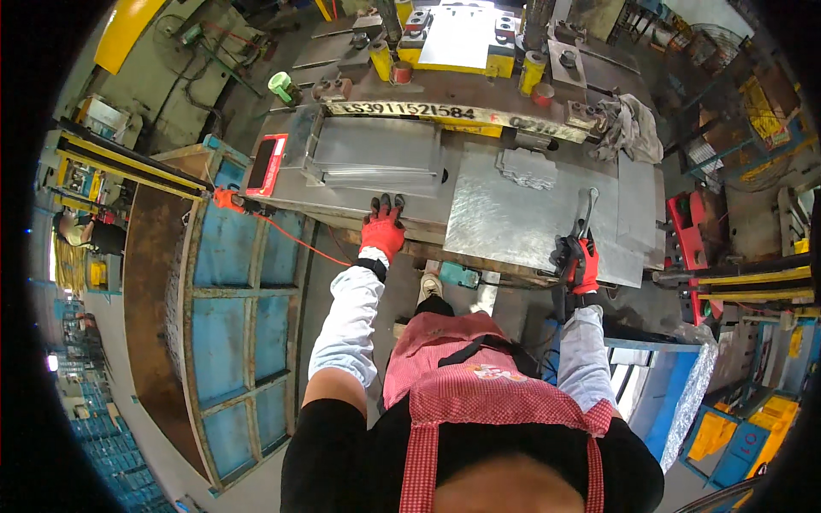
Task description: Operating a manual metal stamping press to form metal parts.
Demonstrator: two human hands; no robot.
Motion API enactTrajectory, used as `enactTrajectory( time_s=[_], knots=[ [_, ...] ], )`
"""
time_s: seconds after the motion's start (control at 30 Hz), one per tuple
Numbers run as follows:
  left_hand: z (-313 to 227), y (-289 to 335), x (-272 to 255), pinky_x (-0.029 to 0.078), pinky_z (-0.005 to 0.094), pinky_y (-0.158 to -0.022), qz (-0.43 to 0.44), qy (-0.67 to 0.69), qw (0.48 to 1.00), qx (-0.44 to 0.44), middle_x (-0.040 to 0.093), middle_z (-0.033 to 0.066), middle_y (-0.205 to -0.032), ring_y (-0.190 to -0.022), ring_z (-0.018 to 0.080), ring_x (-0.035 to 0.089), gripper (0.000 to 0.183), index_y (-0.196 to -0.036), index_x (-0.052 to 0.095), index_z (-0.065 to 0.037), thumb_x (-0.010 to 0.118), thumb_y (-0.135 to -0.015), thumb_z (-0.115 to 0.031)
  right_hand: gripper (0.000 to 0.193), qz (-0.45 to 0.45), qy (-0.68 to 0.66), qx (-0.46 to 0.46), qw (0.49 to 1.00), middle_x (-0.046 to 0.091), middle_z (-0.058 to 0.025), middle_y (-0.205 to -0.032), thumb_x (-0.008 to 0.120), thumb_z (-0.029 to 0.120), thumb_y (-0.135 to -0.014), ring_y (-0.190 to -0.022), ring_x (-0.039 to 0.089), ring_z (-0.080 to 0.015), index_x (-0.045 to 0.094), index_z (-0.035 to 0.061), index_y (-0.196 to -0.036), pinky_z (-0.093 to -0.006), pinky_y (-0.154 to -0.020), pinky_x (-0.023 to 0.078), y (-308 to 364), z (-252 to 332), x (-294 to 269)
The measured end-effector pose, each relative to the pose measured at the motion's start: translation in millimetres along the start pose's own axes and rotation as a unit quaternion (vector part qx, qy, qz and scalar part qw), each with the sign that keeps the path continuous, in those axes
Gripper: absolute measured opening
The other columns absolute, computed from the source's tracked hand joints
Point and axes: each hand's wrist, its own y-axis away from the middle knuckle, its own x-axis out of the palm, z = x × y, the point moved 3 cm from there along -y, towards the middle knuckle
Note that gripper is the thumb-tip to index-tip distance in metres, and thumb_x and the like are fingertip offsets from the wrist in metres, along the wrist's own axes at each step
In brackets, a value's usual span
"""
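My left hand [382, 232], in a red glove with dark fingertips, rests on the near edge of the metal table with its fingers spread. Just beyond it lies a stack of flat grey metal sheets [376, 152]. My right hand [578, 263], gloved the same way, is closed around a long metal tool with a rounded, shiny end [588, 208]; its exact kind is unclear. Under that tool spreads a large bare metal sheet [496, 214], which overhangs the table's front. A small pile of metal pieces with notched edges [526, 168] sits on the sheet's far part.
Behind the table stands a press die with yellow blocks [380, 58] and a bright sheet [457, 36]. A grey cloth [631, 128] hangs at the right. To the left are a red-bordered dark panel [268, 164], a green cup [280, 85] and a blue-panelled metal bin [248, 295].
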Motion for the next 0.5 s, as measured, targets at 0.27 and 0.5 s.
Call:
enactTrajectory(
  time_s=[0.27, 0.5],
  knots=[
    [-2.4, -5.0, -5.5, 0.025, 0.0483, -0.100, 0.045, 0.000, 0.999, -0.019, 0.025, 0.0067, -0.139, -0.128, 0.0307, 0.021, 0.057, -0.129, 0.034, -0.027, 0.055, -0.076, -0.031, 0.011, 0.000, -0.010, -0.022, 1.000, 0.051, -0.0067, -0.064, 0.056, 0.013, -0.079, -0.048, 0.048, -0.0175, 0.046, 0.0077, -0.082, -0.0319, -0.043, 0.041, -5.1, -3.0, -6.6],
    [-5.9, -6.5, -12.0, 0.025, 0.0460, -0.100, 0.042, 0.003, 0.999, -0.009, 0.018, 0.0070, -0.142, -0.129, 0.0297, 0.020, 0.053, -0.130, 0.033, -0.027, 0.049, -0.079, -0.031, 0.028, 0.031, -0.024, -0.026, 0.999, 0.053, -0.0058, -0.068, 0.057, 0.010, -0.078, -0.051, 0.050, -0.0154, 0.046, 0.0102, -0.103, -0.0316, -0.045, 0.044, -21.4, -17.3, -29.4]
  ],
)
